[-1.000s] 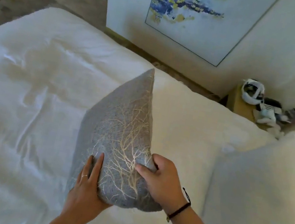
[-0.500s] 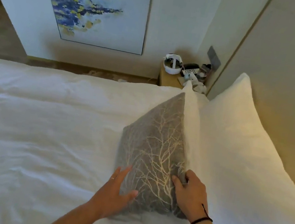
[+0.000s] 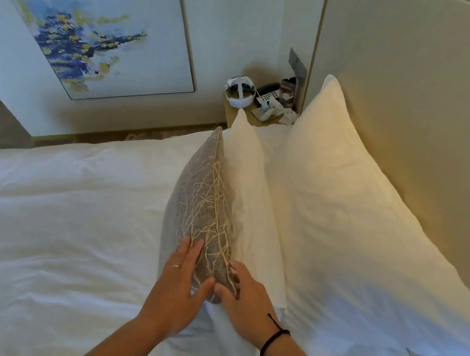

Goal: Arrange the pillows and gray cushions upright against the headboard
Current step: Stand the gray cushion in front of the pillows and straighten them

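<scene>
A gray cushion (image 3: 201,203) with a pale branch pattern stands on edge on the bed, leaning against a white pillow (image 3: 250,199). Behind that, a larger white pillow (image 3: 343,227) leans on the beige headboard (image 3: 427,101). My left hand (image 3: 181,287) lies flat against the cushion's near left face with straight fingers. My right hand (image 3: 245,294) presses the cushion's near right corner, fingers spread, thumb meeting the left thumb. Both hands bracket the lower end of the cushion.
White bedding (image 3: 48,224) stretches to the left. A wooden nightstand (image 3: 238,113) in the far corner carries a white round device (image 3: 239,91), a phone and small items. A framed blue-and-yellow painting (image 3: 92,20) hangs on the far wall.
The cushion has gone from being carried over the bed to standing upright against the white pillow. Both hands slid to its near end and flattened. The view turned toward the headboard.
</scene>
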The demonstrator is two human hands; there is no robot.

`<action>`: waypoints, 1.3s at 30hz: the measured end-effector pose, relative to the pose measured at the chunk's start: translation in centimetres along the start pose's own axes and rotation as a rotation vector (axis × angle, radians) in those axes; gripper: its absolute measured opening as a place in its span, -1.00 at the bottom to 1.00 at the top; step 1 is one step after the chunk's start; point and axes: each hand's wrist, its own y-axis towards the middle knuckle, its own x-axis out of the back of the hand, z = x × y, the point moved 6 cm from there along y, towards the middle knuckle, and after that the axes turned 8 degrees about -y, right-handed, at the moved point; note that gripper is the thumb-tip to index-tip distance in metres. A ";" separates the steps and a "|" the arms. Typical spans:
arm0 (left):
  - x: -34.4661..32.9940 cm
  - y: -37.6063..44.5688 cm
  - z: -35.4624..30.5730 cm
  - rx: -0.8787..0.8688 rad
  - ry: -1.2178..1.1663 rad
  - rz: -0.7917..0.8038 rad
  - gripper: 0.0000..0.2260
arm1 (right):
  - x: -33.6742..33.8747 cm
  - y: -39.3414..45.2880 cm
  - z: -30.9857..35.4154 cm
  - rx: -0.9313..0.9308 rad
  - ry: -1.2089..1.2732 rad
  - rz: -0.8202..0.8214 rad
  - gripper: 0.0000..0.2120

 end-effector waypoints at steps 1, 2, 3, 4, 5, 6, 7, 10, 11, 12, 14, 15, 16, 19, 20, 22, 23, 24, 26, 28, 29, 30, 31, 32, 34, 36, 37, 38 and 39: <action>-0.4 -0.1 -0.5 -0.038 0.049 0.002 -0.35 | 0.2 -0.4 -0.2 -0.009 0.009 -0.003 -0.63; -0.7 -0.2 -0.8 -0.062 0.076 0.002 -0.37 | 0.5 -0.9 -0.3 -0.023 0.013 -0.015 -0.63; -0.9 -0.3 -1.1 -0.080 0.093 -0.005 -0.39 | 0.7 -1.3 -0.4 -0.037 0.010 -0.031 -0.64; -1.0 -0.4 -1.3 -0.097 0.109 -0.014 -0.39 | 0.8 -1.9 -0.4 -0.048 0.002 -0.042 -0.66; -1.0 -0.4 -1.4 -0.114 0.121 -0.022 -0.38 | 0.8 -2.5 -0.5 -0.058 -0.012 -0.045 -0.67; -0.9 -0.5 -1.6 -0.132 0.126 -0.030 -0.37 | 0.8 -3.1 -0.5 -0.074 -0.035 -0.039 -0.66; -0.8 -0.4 -1.7 -0.144 0.124 -0.035 -0.35 | 0.8 -3.8 -0.6 -0.100 -0.067 -0.030 -0.61; -0.3 0.0 -2.1 -0.184 0.113 -0.029 -0.31 | 1.5 -6.2 -1.0 -0.191 -0.147 -0.037 -0.50; -0.2 0.2 -2.4 -0.211 0.125 -0.015 -0.32 | 1.9 -7.0 -1.1 -0.213 -0.164 -0.053 -0.50; -0.1 0.4 -2.8 -0.240 0.142 0.006 -0.33 | 2.4 -7.9 -1.1 -0.232 -0.184 -0.067 -0.52; -0.1 0.7 -3.7 -0.296 0.167 0.051 -0.34 | 3.6 -9.3 -1.0 -0.274 -0.224 -0.088 -0.54; 0.0 0.9 -4.1 -0.323 0.174 0.066 -0.34 | 4.2 -9.8 -0.9 -0.299 -0.237 -0.098 -0.55; -0.1 1.2 -4.7 -0.349 0.180 0.076 -0.34 | 5.0 -10.2 -0.8 -0.325 -0.243 -0.111 -0.55; -0.4 2.1 -6.5 -0.390 0.218 0.096 -0.32 | 7.8 -11.0 -0.4 -0.375 -0.242 -0.187 -0.55; -0.7 2.3 -7.2 -0.398 0.233 0.103 -0.31 | 9.1 -11.2 -0.2 -0.376 -0.244 -0.218 -0.56; -1.4 2.5 -8.5 -0.416 0.233 0.132 -0.31 | 11.7 -11.7 0.0 -0.373 -0.248 -0.285 -0.57; -1.8 2.6 -9.1 -0.425 0.213 0.151 -0.31 | 13.1 -11.9 0.0 -0.371 -0.254 -0.320 -0.58; -2.1 2.7 -9.7 -0.436 0.196 0.168 -0.32 | 14.4 -12.0 -0.1 -0.373 -0.261 -0.356 -0.59; -2.6 3.3 -10.6 -0.465 0.202 0.193 -0.34 | 17.0 -12.1 -0.7 -0.389 -0.259 -0.427 -0.59; -3.2 4.4 -11.4 -0.481 0.220 0.205 -0.36 | 19.3 -12.0 -1.7 -0.414 -0.256 -0.473 -0.60; -3.6 5.0 -11.7 -0.480 0.224 0.208 -0.38 | 20.3 -11.7 -2.3 -0.422 -0.268 -0.480 -0.60; -4.0 5.8 -12.0 -0.475 0.229 0.211 -0.41 | 21.3 -11.2 -3.0 -0.427 -0.288 -0.478 -0.59; -4.4 6.6 -12.3 -0.471 0.239 0.217 -0.45 | 22.4 -10.5 -3.6 -0.432 -0.311 -0.473 -0.59; -4.9 7.5 -12.6 -0.467 0.257 0.227 -0.48 | 23.5 -9.7 -4.2 -0.436 -0.332 -0.469 -0.59; -6.1 9.3 -13.3 -0.462 0.318 0.251 -0.54 | 25.9 -7.6 -5.6 -0.448 -0.356 -0.456 -0.58; -7.4 11.5 -14.5 -0.453 0.389 0.266 -0.57 | 28.3 -4.9 -7.1 -0.457 -0.366 -0.426 -0.53; -8.1 12.8 -15.2 -0.449 0.421 0.271 -0.58 | 29.3 -3.4 -7.8 -0.461 -0.372 -0.404 -0.50; -8.7 14.2 -16.2 -0.445 0.451 0.274 -0.59 | 30.3 -2.0 -8.5 -0.466 -0.385 -0.379 -0.46; -9.4 15.7 -17.2 -0.443 0.480 0.275 -0.60 | 31.2 -0.5 -9.3 -0.471 -0.408 -0.351 -0.43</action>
